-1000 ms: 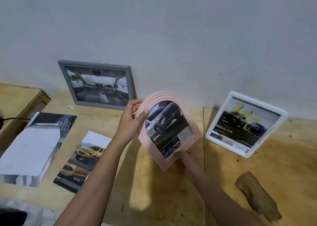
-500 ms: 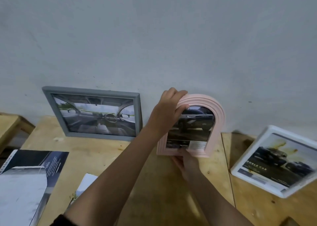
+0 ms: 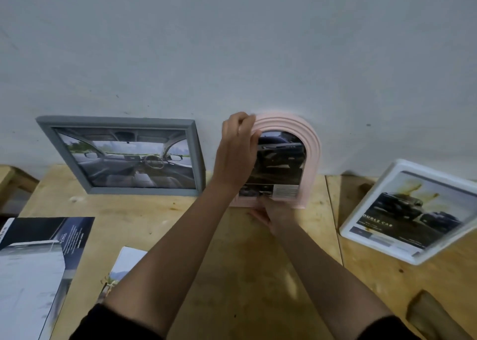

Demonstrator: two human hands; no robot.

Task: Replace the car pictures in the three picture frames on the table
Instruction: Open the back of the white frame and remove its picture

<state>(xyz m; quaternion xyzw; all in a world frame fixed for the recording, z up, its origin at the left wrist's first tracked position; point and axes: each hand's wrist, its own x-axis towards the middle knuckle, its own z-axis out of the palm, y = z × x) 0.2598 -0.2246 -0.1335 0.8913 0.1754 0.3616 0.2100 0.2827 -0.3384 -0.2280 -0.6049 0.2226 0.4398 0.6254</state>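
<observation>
Pink arched frame (image 3: 313,143) stands upright at the back of the desk (image 3: 232,275), its arch top against the wall (image 3: 232,42). It carries a dark car picture.

Left grip (image 3: 237,153) is on the frame's upper left curve. The fingers are curled over the rim and grasp it, and the back of the hand covers the left part of the picture. The forearm runs up from the near edge, wrist slightly bent.

Right grip (image 3: 273,214) is at the frame's bottom rim, left of centre, with the fingertips meeting the rim. It is blurred, so I cannot tell whether it pinches or only touches. This forearm is low, close over the desk.

Grey frame (image 3: 116,121) leans on the wall just left of the pink frame. White frame (image 3: 371,244) stands tilted, well right of it. Loose car prints (image 3: 38,262) lie nearer and to the left of the pink frame.
</observation>
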